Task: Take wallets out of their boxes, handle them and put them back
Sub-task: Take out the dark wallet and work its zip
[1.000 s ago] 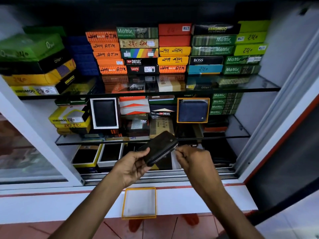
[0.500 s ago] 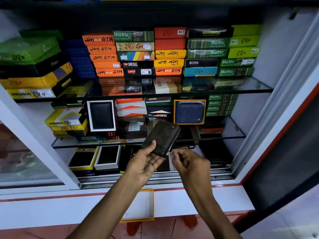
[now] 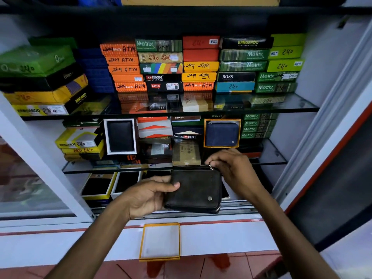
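Note:
I hold a dark zip-around wallet (image 3: 196, 191) in front of the cabinet's lowest shelf, its face with a small metal stud turned toward me. My left hand (image 3: 149, 195) grips its left edge, thumb on top. My right hand (image 3: 231, 168) pinches the metal zip pull at the wallet's top right corner. Below, on the white ledge, lies an open yellow-rimmed box (image 3: 160, 241) with a white lining and nothing in it.
A glass-shelved cabinet holds stacks of coloured wallet boxes (image 3: 161, 65). On the middle shelf stand a black wallet in a white box (image 3: 120, 136) and a blue wallet in a yellow box (image 3: 222, 133). Open boxes (image 3: 98, 187) sit on the bottom shelf. A sliding glass door (image 3: 30, 178) is at left.
The wallet has turned from tilted edge-on to flat, facing me. My right hand has travelled from the wallet's lower right side up to its top right corner with the zip pull.

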### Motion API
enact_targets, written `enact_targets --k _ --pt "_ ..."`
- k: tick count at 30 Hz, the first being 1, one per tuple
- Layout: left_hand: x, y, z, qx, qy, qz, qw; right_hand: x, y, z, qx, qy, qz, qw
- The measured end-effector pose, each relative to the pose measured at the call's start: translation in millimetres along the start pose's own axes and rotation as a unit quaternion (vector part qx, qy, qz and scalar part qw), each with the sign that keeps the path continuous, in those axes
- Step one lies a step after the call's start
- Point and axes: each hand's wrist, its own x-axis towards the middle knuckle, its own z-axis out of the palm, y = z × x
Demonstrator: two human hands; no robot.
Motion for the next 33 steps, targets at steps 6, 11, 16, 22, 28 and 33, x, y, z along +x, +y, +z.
enact_targets --k 6,11,16,22,28,33 --pt "0.0 -0.1 22.7 0.07 -0.055 -0.052 0.995 35.7 -17.7 25.4 0.119 -0.17 -0.103 0.973" --pt "-3.5 -11.1 22.0 0.047 0.01 -0.009 0.999 24.5 2.3 30.3 0.239 -0.094 0.079 0.963" --pt "-12.6 -9.8 10.0 0.034 0.115 0.057 0.991 -14.0 -0.3 7.9 0.387 -0.128 0.309 0.859" --pt "-20.4 -11.7 2.8 0.138 0.154 0.196 0.959 -26.0 -21.2 7.2 0.412 -0.128 0.228 0.873" --pt "-40.3 -32.5 -23.2 0.426 0.161 0.479 0.751 -44.9 -21.8 25.9 0.226 0.015 -0.012 0.974" --pt "-41.8 -56.6 -41.8 0.47 0.17 0.557 0.664 -56.0 -26.3 51.7 0.147 0.102 -0.131 0.975"
